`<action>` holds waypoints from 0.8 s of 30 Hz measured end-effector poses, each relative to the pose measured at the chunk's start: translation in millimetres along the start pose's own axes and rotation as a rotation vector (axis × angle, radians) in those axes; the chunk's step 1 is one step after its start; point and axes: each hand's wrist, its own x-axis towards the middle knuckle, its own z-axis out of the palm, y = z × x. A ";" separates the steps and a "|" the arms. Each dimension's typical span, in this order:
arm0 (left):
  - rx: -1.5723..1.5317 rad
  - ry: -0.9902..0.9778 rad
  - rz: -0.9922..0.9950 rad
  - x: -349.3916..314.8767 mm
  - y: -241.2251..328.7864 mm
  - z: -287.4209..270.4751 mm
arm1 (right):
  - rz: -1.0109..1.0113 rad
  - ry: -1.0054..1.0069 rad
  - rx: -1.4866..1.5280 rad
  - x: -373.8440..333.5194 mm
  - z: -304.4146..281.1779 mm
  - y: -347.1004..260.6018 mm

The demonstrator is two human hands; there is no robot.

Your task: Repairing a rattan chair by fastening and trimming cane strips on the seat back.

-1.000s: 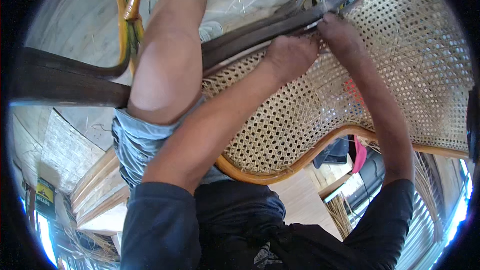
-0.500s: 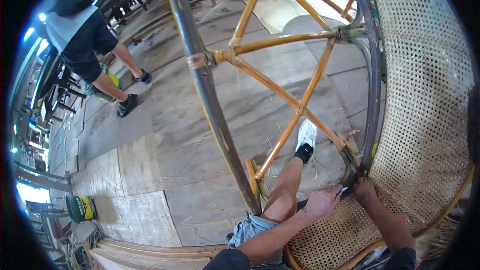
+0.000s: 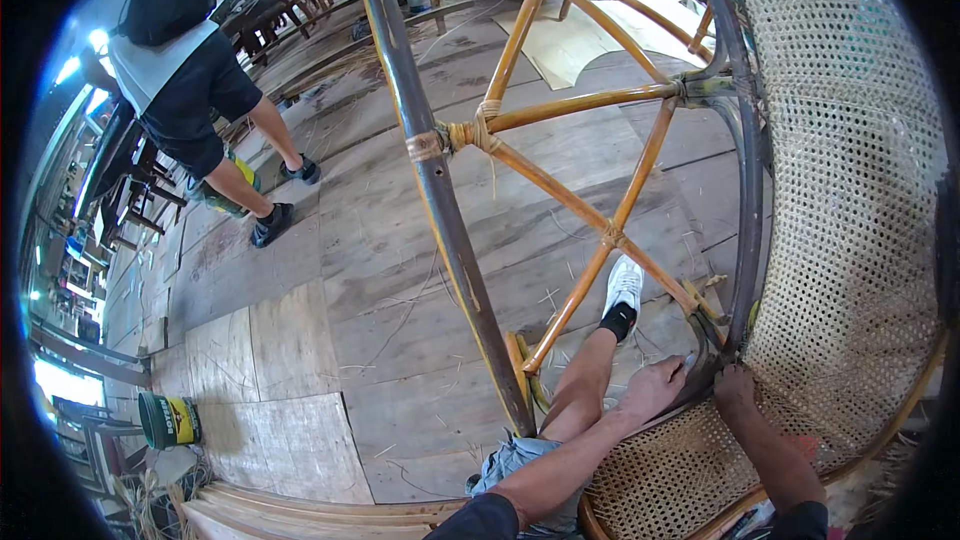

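Note:
A rattan chair or settee frame stands tilted before me, with dark poles [image 3: 428,160] and golden cross braces [image 3: 566,180] bound at the joints. Woven cane webbing [image 3: 850,140] covers its right side and runs under my arms. My left hand [image 3: 655,387] is closed beside the dark corner joint, with a small pale tip showing at its fingers; the kind of thing is hidden. Close to its right, my right hand [image 3: 736,390] has its fingers curled in against the corner where dark pole meets webbing. What it grips, if anything, cannot be made out.
My leg in a white shoe [image 3: 625,285] reaches under the braces. At the left a person [image 3: 190,90] in dark shorts stands beside a bucket. A green and yellow bucket [image 3: 168,420] sits lower left. Plywood sheets [image 3: 290,440] and loose strips lie on the floor.
The view has shifted, so the frame and floor appear slightly farther right and lower. My left hand has turned a little, its pale tip pointing higher; my right hand stays at the corner.

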 end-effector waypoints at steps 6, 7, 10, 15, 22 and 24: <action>-0.040 -0.021 -0.049 3.3 -3.7 3.9 | 0.170 -0.121 -0.032 6.8 -6.7 -15.9; -0.039 -0.020 -0.055 3.5 -5.7 3.3 | 0.186 -0.171 -0.032 8.1 -11.3 -17.3; -0.077 -0.071 -0.064 5.2 4.0 -2.5 | 0.274 -0.244 0.036 11.0 1.9 -15.8; -0.053 -0.118 -0.117 8.0 12.9 -10.8 | 0.293 -0.237 0.077 18.3 8.8 -13.0; -0.082 -0.081 -0.084 8.4 2.2 -0.5 | 0.394 -0.143 0.204 15.1 2.5 -13.1; -0.091 -0.066 -0.082 11.1 1.7 0.6 | 0.409 -0.066 0.184 14.3 13.7 -14.7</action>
